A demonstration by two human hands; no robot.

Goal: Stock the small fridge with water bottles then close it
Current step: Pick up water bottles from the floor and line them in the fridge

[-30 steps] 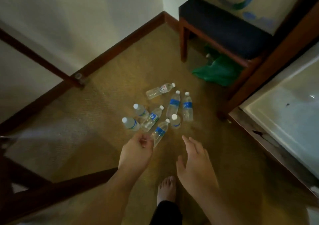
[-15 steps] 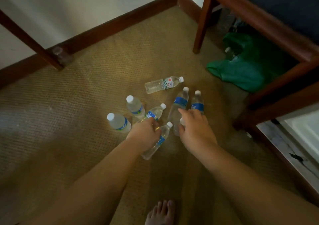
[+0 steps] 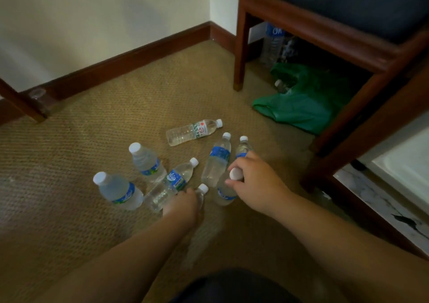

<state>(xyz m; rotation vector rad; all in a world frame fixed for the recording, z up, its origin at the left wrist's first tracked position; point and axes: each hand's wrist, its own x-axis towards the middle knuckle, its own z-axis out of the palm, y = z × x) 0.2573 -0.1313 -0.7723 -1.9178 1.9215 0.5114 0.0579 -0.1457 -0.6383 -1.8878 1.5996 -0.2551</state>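
Several small water bottles lie and stand in a cluster on the brown carpet. My right hand (image 3: 255, 182) grips the white cap end of an upright bottle (image 3: 224, 194). My left hand (image 3: 182, 204) is closed over a lying bottle whose cap (image 3: 202, 188) pokes out past my fingers. Two upright blue-labelled bottles (image 3: 118, 191) (image 3: 146, 162) stand to the left. Another blue-labelled bottle (image 3: 170, 183) lies beside my left hand. Two more (image 3: 217, 159) (image 3: 242, 148) lie by my right hand, and a red-and-green-labelled bottle (image 3: 193, 132) lies farther back. The white fridge (image 3: 404, 165) shows at the right edge.
A wooden chair (image 3: 239, 47) with a dark seat stands at the back right; under it lie a green plastic bag (image 3: 301, 105) and a large bottle (image 3: 271, 44). A slanted wooden leg (image 3: 21, 103) is at the left. A wall and brown skirting board close the back.
The view has moved lower and closer to the bottles. Both hands came down from above the carpet onto the cluster, and each has closed on a bottle.
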